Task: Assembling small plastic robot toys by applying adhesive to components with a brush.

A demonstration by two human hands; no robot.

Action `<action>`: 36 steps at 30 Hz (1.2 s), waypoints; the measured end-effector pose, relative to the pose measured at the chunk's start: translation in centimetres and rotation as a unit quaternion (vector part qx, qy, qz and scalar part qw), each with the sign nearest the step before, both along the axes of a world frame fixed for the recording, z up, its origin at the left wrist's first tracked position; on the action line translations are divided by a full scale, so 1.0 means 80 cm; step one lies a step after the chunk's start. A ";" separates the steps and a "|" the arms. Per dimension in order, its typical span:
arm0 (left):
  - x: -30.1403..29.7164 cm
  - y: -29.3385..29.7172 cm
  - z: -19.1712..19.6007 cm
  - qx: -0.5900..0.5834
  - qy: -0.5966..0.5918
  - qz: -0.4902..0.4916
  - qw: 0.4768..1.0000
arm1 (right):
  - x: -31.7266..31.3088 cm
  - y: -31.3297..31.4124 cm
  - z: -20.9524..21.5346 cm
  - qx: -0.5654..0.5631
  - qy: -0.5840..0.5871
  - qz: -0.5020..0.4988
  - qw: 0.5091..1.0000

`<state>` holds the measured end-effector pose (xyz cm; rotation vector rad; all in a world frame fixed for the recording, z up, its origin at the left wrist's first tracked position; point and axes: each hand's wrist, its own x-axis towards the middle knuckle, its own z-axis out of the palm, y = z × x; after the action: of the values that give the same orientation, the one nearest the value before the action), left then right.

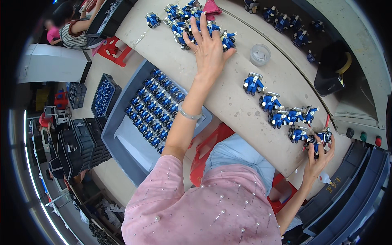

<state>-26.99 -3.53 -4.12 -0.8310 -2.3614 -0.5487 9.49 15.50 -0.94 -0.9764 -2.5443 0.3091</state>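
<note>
My left hand [209, 55] reaches to the far side of the table, fingers spread over a cluster of blue-and-white toy figures [178, 29] on small black wheeled bases. Its fingertips rest on or among them, and the palm hides some. At the table's right end, my right hand [318, 160] has its fingers curled around a toy figure [312, 143] of the same kind, partly hidden. Just beyond those fingers is another figure [325, 134]. Between my hands stand several more, among them a seated figure [254, 83] and a loose group [279, 118].
A grey crate [122, 163] at my left holds rows of similar figures. On the table [228, 96] are a clear plastic cup [260, 54] and a pink cloth [211, 9]. A machine with coloured buttons [378, 141] borders the right side. Another person [75, 30] sits at far left.
</note>
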 end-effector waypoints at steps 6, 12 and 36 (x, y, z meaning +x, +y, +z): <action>0.001 -0.001 -0.002 -0.009 0.019 -0.012 1.000 | -0.001 0.004 -0.001 -0.002 0.001 0.002 1.000; 0.018 -0.019 0.042 0.086 -0.075 -0.068 0.991 | 0.002 0.010 -0.003 0.002 -0.005 0.017 1.000; 0.129 -0.032 0.065 0.359 -0.581 -0.296 0.668 | -0.003 0.004 0.002 -0.002 0.007 0.007 1.000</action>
<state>-16.67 -6.09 1.09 -0.9497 -2.2614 -2.7583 9.22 15.85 -0.79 -0.9559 -2.5404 0.3242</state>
